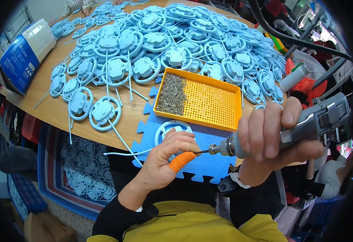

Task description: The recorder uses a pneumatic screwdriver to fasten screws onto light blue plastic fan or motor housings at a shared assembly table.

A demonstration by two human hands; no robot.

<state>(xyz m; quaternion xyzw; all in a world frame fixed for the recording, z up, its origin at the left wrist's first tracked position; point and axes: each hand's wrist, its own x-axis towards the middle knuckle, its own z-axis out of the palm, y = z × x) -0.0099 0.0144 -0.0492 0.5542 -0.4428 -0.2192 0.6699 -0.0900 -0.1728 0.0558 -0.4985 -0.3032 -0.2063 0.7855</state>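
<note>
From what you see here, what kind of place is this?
Probably a small assembly workshop: a wooden table heaped with identical blue plastic parts, an orange tray of screws, and an electric screwdriver in the right hand.

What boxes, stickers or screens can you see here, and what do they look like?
Cardboard box: far left edge of the wooden table, lying tilted; blue with white panels and a printed picture.
Small screen: far right, behind the right hand, glowing reddish; too small to tell more.
</note>
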